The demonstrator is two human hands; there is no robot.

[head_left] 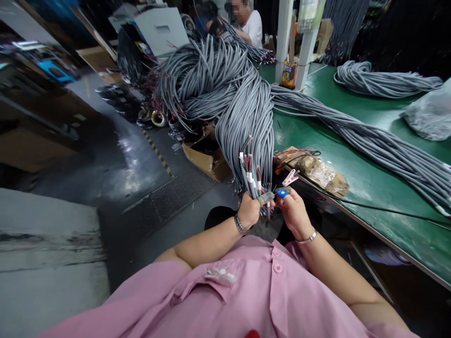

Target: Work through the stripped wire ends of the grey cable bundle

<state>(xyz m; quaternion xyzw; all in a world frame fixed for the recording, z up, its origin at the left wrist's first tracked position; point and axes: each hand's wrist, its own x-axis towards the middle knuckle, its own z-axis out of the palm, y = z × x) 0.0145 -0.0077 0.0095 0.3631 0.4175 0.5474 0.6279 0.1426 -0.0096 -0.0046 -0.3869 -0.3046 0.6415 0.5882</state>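
Observation:
My left hand [249, 209] is closed around a bunch of grey cable ends [252, 184]. Their outer jackets are stripped, with white bands and thin coloured wires showing at the tips. A grey wrapping with yellow on it [266, 198] covers a digit of this hand. Beside it, my right hand [293, 210] pinches a small blue object [282, 193], whose kind I cannot make out, close to the thin wires. A pink clip [291, 177] is just above the right fingers. The cables run down from a large grey cable bundle [246, 122] hanging over the table edge.
On the green table [355, 145], a long cable run [352, 126], a coiled bundle [384, 82] and a plastic bag [431, 115] lie to the right. A taped block [322, 173] sits near the edge. An open carton [204, 157] stands below. Another person [252, 28] works behind.

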